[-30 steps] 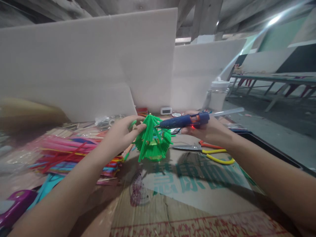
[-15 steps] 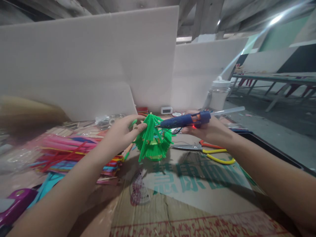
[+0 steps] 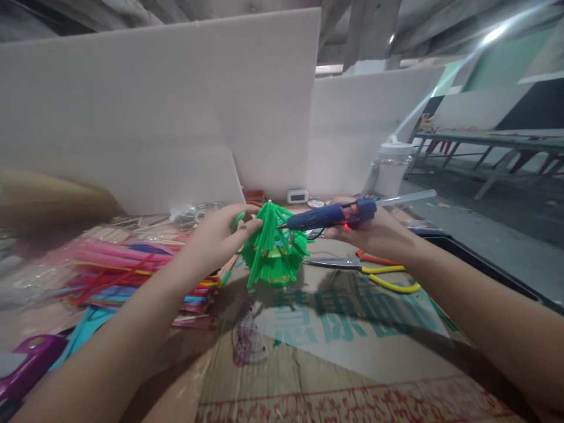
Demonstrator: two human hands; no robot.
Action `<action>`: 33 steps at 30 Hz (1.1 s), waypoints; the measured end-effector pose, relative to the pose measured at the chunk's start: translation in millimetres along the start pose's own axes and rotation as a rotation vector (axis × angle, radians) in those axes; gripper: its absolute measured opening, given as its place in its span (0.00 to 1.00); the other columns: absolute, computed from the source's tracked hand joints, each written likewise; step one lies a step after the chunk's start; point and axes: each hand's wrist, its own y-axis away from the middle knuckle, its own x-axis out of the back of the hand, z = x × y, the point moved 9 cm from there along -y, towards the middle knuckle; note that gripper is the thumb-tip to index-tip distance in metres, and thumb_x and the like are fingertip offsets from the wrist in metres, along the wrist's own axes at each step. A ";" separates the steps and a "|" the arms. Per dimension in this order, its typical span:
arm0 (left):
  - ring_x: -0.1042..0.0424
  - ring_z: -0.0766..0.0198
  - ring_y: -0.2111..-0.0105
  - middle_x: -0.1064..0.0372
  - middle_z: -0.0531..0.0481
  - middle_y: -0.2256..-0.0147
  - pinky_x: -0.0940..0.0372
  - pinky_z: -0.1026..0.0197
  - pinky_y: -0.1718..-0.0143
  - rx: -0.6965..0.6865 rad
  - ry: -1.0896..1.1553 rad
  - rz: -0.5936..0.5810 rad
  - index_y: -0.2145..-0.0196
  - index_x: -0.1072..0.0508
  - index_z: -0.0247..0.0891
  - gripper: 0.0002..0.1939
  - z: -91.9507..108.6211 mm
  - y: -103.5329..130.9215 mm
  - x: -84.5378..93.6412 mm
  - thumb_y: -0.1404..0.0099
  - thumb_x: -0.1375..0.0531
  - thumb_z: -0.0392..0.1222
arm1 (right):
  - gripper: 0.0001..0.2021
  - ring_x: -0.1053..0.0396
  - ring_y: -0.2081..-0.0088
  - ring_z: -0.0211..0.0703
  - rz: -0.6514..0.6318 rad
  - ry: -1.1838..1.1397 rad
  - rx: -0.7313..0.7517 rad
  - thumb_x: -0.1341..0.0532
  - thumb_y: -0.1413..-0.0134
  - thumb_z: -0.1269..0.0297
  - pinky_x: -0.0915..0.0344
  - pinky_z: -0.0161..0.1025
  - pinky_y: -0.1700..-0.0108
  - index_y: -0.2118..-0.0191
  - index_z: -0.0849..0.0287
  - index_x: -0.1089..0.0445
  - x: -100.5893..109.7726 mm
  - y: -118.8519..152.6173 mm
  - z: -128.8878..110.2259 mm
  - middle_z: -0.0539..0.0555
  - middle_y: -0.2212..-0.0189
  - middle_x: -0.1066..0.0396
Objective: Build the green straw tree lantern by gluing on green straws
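Note:
A cone-topped craft model made of green pipe cleaners (image 3: 274, 258) stands on the printed cardboard (image 3: 326, 364). My left hand (image 3: 227, 232) grips its upper left side between thumb and fingers. A blue hot glue gun (image 3: 315, 218) is in my right hand (image 3: 363, 232), with a clear glue stick (image 3: 409, 198) jutting from its back and a red light glowing below. Its nozzle points left and meets the upper right of the green model; whether it touches the stems I cannot tell. Part of my right fingers is hidden behind the gun.
Scissors with yellow and orange handles (image 3: 388, 276) lie right of the model. Bundles of coloured pipe cleaners (image 3: 127, 264) spread at left, near a purple tool (image 3: 33, 364). A clear protractor (image 3: 251, 338) lies in front. Behind stand a bottle (image 3: 392, 167), a small white device (image 3: 297, 196) and white boards (image 3: 176, 106).

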 end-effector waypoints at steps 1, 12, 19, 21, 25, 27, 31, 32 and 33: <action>0.28 0.59 0.66 0.24 0.49 0.63 0.35 0.58 0.61 0.003 0.003 -0.004 0.49 0.26 0.41 0.23 -0.1 0.2 -0.3 0.32 0.46 0.57 | 0.20 0.28 0.64 0.47 0.005 0.001 0.010 0.31 0.54 0.49 0.31 0.40 0.64 0.59 0.59 0.26 0.4 -0.1 -0.8 0.54 0.65 0.24; 0.28 0.59 0.65 0.24 0.49 0.61 0.34 0.58 0.58 0.020 0.001 -0.005 0.49 0.25 0.42 0.22 0.8 1.0 0.3 0.32 0.46 0.57 | 0.21 0.25 0.60 0.49 -0.046 0.021 0.097 0.32 0.52 0.52 0.28 0.43 0.58 0.53 0.55 0.26 -1.7 -1.1 -1.8 0.54 0.61 0.23; 0.28 0.57 0.65 0.24 0.48 0.62 0.34 0.57 0.59 0.016 0.013 -0.006 0.50 0.26 0.41 0.22 0.6 0.3 0.1 0.32 0.47 0.56 | 0.18 0.25 0.59 0.50 -0.065 0.014 0.076 0.31 0.52 0.54 0.28 0.43 0.57 0.56 0.54 0.25 -4.0 -0.2 -3.5 0.54 0.61 0.23; 0.28 0.57 0.65 0.24 0.48 0.63 0.34 0.58 0.60 0.013 0.010 -0.007 0.50 0.25 0.42 0.22 0.5 0.1 -0.2 0.32 0.47 0.56 | 0.18 0.26 0.59 0.50 -0.078 0.008 0.072 0.31 0.52 0.52 0.29 0.43 0.56 0.57 0.55 0.25 -5.7 -0.3 -4.7 0.54 0.61 0.23; 0.28 0.58 0.65 0.24 0.48 0.62 0.35 0.59 0.60 0.016 0.007 -0.006 0.49 0.26 0.41 0.23 -0.5 0.2 -0.4 0.32 0.47 0.57 | 0.17 0.26 0.58 0.51 -0.100 0.029 0.077 0.32 0.52 0.54 0.30 0.43 0.55 0.57 0.55 0.25 -7.7 -0.6 -8.4 0.54 0.59 0.23; 0.28 0.58 0.65 0.24 0.48 0.61 0.35 0.58 0.60 0.016 0.008 -0.003 0.49 0.26 0.41 0.23 -0.6 0.3 -0.1 0.33 0.47 0.57 | 0.16 0.26 0.58 0.51 -0.098 0.052 0.068 0.31 0.52 0.54 0.30 0.43 0.56 0.58 0.55 0.25 -7.1 -0.5 -7.8 0.54 0.60 0.23; 0.29 0.58 0.65 0.24 0.48 0.61 0.35 0.58 0.59 0.013 0.003 -0.002 0.50 0.25 0.41 0.22 -0.6 0.1 0.3 0.32 0.46 0.56 | 0.17 0.26 0.58 0.51 -0.095 0.068 0.054 0.31 0.52 0.54 0.29 0.44 0.55 0.57 0.54 0.25 -6.6 0.4 -4.2 0.54 0.58 0.23; 0.29 0.58 0.65 0.24 0.48 0.61 0.35 0.58 0.59 0.011 0.000 -0.003 0.50 0.25 0.41 0.22 -0.6 -0.1 0.2 0.32 0.46 0.56 | 0.17 0.26 0.57 0.51 -0.092 0.070 0.042 0.31 0.52 0.55 0.29 0.45 0.55 0.56 0.54 0.25 -6.6 0.5 -2.9 0.54 0.58 0.23; 0.29 0.58 0.65 0.24 0.48 0.61 0.35 0.58 0.59 0.010 -0.003 -0.004 0.49 0.25 0.41 0.22 -0.8 -0.3 0.1 0.32 0.46 0.56 | 0.19 0.26 0.56 0.52 -0.095 0.065 0.030 0.31 0.53 0.55 0.29 0.46 0.54 0.55 0.55 0.25 -7.2 0.5 -2.1 0.55 0.56 0.23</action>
